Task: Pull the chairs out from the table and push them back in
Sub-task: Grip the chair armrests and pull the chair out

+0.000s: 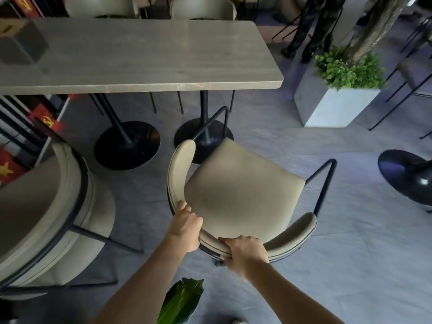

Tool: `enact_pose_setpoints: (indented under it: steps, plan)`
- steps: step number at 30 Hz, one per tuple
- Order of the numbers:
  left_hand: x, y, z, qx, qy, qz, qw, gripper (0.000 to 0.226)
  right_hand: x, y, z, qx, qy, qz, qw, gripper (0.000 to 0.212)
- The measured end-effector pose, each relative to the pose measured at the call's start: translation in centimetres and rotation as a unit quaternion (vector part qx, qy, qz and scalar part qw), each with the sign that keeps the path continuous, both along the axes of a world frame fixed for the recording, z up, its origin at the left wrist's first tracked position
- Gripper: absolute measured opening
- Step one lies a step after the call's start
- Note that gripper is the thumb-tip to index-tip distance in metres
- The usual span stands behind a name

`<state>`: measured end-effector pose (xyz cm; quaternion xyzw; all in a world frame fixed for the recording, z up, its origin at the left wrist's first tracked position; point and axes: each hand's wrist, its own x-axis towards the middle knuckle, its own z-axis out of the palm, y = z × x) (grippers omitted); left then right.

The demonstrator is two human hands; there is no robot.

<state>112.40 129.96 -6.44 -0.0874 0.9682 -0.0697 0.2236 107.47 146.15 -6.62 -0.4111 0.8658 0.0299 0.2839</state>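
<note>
Two bare hands grip the curved backrest of a beige chair (243,183) with a black metal frame. The left hand (185,226) closes over the rail at its left bend, fingers curled onto the inner face. The right hand (245,252) clamps the middle of the rail, fingers wrapped over the top edge and thumb beneath. The chair stands clear of the table (145,57), turned at an angle, its seat wholly out from under the tabletop and its front legs near the right-hand round black pedestal base (187,134). A second pedestal base (127,146) stands to the left, under the same grey wood-grain tabletop. Another beige chair (53,220) stands at lower left, well apart from the held one. Two more chair backs (203,8) show beyond the far edge of the table. A white square planter (336,106) with small-leaved greenery stands on the grey floor (350,253) to the right. A broad green leaf (182,300) lies low between the forearms. A dark box (21,43) rests on the table's left end.
</note>
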Motion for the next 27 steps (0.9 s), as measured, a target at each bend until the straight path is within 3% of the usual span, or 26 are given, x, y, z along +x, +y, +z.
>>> enact_pose_setpoints:
  steps: [6,18,27]
  plan:
    - [0.5,2.1,0.2,0.006,0.003,0.082,0.997,0.022,-2.8,0.8,0.7,0.019,0.015,0.109,0.994,0.045]
    - [-1.1,6.5,-0.4,0.048,0.028,0.236,0.97,0.027,-10.3,0.8,1.3,0.049,-0.006,0.188,0.981,0.047]
    - [-1.5,4.0,-0.7,0.117,0.043,0.18,0.976,0.034,-12.8,1.9,1.6,0.049,0.0,0.181,0.982,0.051]
